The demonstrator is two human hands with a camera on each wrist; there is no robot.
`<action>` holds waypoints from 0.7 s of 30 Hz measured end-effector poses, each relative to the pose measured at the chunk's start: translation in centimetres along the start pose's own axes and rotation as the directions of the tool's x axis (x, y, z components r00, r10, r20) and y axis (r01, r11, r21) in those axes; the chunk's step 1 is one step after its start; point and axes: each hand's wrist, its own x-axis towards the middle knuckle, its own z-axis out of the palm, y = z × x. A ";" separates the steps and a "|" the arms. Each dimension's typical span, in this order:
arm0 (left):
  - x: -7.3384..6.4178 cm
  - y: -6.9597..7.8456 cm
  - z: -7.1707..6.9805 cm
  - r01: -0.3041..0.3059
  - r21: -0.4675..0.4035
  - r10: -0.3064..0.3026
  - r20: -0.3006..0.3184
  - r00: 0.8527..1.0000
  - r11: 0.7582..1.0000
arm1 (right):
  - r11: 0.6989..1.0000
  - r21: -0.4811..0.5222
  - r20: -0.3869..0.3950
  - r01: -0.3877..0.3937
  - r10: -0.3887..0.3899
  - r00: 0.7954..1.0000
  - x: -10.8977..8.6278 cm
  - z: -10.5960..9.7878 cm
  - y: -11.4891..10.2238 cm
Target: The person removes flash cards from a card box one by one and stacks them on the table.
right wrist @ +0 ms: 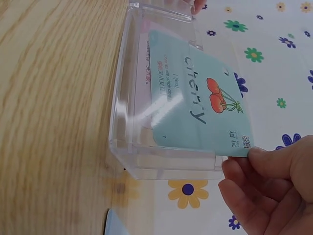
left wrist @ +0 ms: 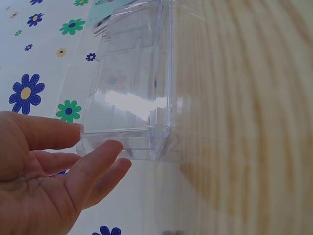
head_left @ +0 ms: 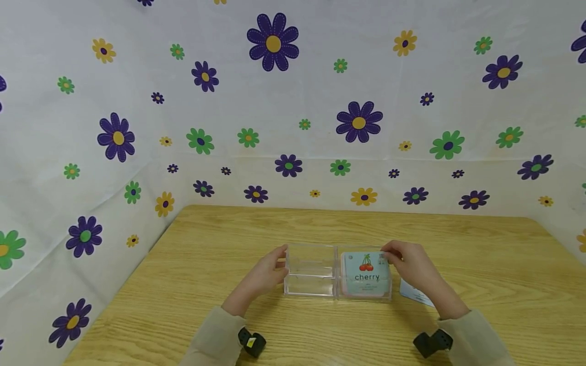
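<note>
The cherry card (head_left: 367,275) (pale blue, with a pair of red cherries above the word) lies in the right compartment of the clear plastic box (head_left: 311,277), tilted over the cards beneath it, its right corner rising past the box's rim. The right hand (head_left: 412,267) pinches that corner between thumb and curled fingers (right wrist: 244,188). The left compartment shows only its clear walls. At the box's left end the left hand (head_left: 267,274) rests with fingers (left wrist: 93,164) straight and loosely spread, their tips touching the end wall. The box sits near the middle of the wooden table (head_left: 480,254), with bare wood far of it and on both sides. Another card (head_left: 414,294) lies flat just right of the box, partly under the right wrist.
</note>
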 end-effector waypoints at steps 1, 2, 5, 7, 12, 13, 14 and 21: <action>0.0 0.0 0.0 0.000 -0.001 0.000 0.001 1.000 1.000 | 1.000 0.007 0.001 -0.006 0.006 1.000 0.0 0.0 0.0; 0.0 0.0 0.0 0.002 -0.001 -0.002 0.001 1.000 1.000 | 1.000 0.018 0.003 -0.014 0.013 1.000 0.0 0.0 0.0; 0.0 0.0 0.0 0.009 -0.002 -0.009 0.001 1.000 1.000 | 0.998 0.044 0.009 -0.038 0.038 0.999 0.1 -0.1 0.0; 0.0 0.0 0.0 0.012 -0.001 -0.012 0.000 1.000 1.000 | 0.998 0.051 0.007 -0.047 0.047 0.999 0.1 -0.2 -0.2; 0.1 -0.1 -0.1 0.014 0.010 -0.014 -0.006 1.000 1.000 | 0.997 0.053 -0.013 -0.049 0.049 0.999 0.2 -0.3 -0.5; 0.1 -0.1 -0.1 0.014 0.011 -0.014 -0.008 1.000 1.000 | 0.997 0.055 -0.017 -0.047 0.048 0.999 0.2 -0.3 -0.5; 0.1 -0.1 -0.1 0.015 0.013 -0.015 -0.009 1.000 1.000 | 0.997 0.055 -0.021 -0.046 0.047 0.999 0.2 -0.3 -0.5; 0.0 0.1 -0.2 0.011 0.014 -0.011 -0.001 1.000 1.000 | 0.997 0.055 -0.032 -0.046 0.048 0.998 0.1 -0.3 -0.5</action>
